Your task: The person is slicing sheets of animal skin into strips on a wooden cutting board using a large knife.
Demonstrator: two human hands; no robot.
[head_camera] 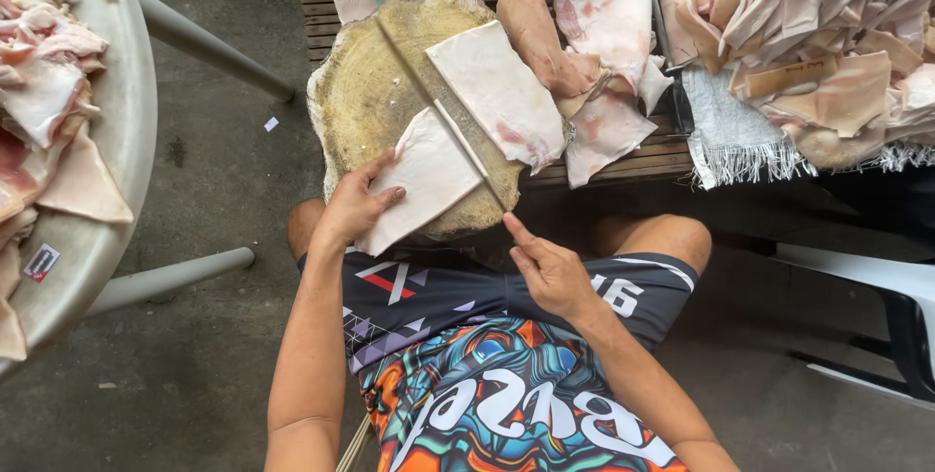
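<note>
A round wooden chopping block (375, 92) stands in front of me with a long knife (443, 116) lying across it. The blade runs between two pale slabs of pork skin, a near one (424, 175) and a far one (502, 92). My left hand (353, 204) presses flat on the near slab at the block's front edge. My right hand (545, 267) grips the knife's handle end just off the block, index finger stretched along it.
A large heap of pork skin pieces (808, 24) lies on a white woven sack (726, 131) at the right, over a slatted wooden pallet (321, 4). More skin (604, 53) lies beside the block. A round metal table (107, 141) with meat stands left. A white plastic chair (877, 277) is at the right.
</note>
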